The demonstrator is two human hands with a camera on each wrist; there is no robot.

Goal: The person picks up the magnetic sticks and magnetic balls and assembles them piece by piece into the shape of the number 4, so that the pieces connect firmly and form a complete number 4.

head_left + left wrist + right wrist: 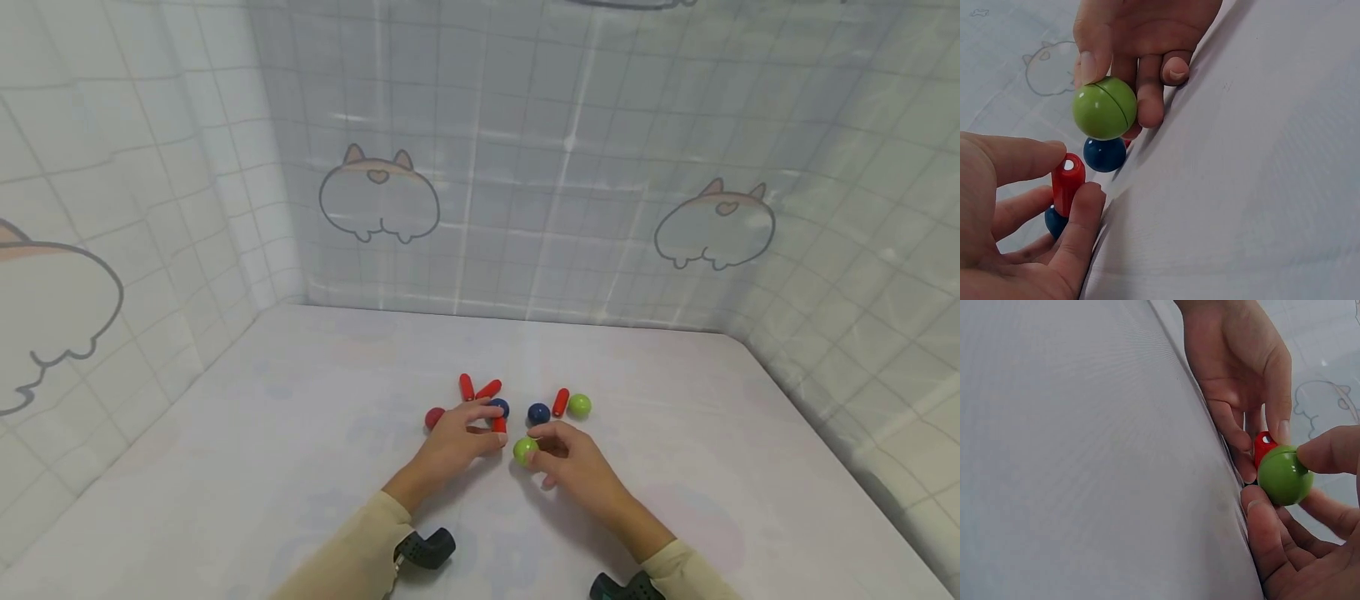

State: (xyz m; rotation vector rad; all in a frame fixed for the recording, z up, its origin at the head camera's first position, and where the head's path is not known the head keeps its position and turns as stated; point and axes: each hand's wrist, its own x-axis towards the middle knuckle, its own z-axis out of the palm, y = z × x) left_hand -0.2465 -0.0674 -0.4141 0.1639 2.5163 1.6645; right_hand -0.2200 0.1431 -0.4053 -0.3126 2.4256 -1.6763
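My left hand (459, 437) pinches a short red rod (1068, 184) between thumb and fingers; a round hole shows in its near end. The right hand (576, 467) grips a glossy green ball (525, 452) between its thumb and fingertips. A thin groove runs around that ball in the left wrist view. Both hands are low over the table, the ball just right of the rod. Behind the left fingertips is a blue ball (500, 407), partly hidden. Another blue ball (538, 414) lies beyond the right fingertips.
Two red rods (467, 387) lie beyond the left hand, and a red ball (433, 417) sits at its left. Farther right are another red rod (561, 402) and a second green ball (580, 406). Grid-patterned curtains (510, 167) surround the white table (337, 358).
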